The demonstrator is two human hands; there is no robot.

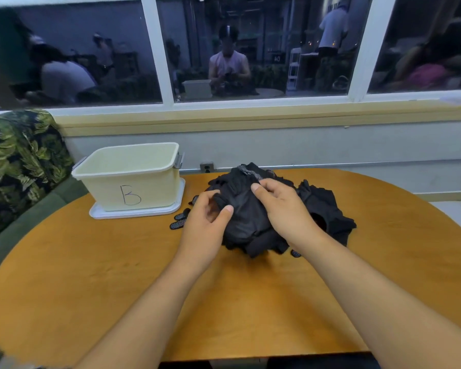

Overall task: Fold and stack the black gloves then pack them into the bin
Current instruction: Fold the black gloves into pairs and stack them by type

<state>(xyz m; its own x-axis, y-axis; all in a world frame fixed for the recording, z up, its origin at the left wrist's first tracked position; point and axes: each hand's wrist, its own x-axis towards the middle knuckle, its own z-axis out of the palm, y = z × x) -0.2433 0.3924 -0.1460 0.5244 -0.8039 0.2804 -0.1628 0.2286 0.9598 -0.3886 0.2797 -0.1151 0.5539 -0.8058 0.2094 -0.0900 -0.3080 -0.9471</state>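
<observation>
Leaf-printed green upholstered seat [22,161]: far left, cut off by the frame edge.

Cream rectangular plastic bin marked "B" [155,193]: back left of the table, upright on a white flat lid [144,213]. Its near wall hides its floor.

Orange-brown oval wooden table [91,275]: near edge partly covered by the forearms.

Left hand [205,225]: thumb and curled fingers pinch a fold at the heap's left side.

Heap of black knit gloves [248,222]: centre of the table, just right of the bin and apart from it.
- The gloves are tangled, so the count and the single outlines cannot be told.
- The heap lies wider left to right than front to back.
- White-dotted finger ends [180,221] stick out at its left, pointing near-left on the tabletop.
- One dotted tip [295,253] shows at the near right.

Right hand [282,209]: close beside the left hand. It grips the heap's top, with the thumb on the fabric and the fingertips hidden behind.

Window [261,49]: dark glass with blurred reflections.
</observation>
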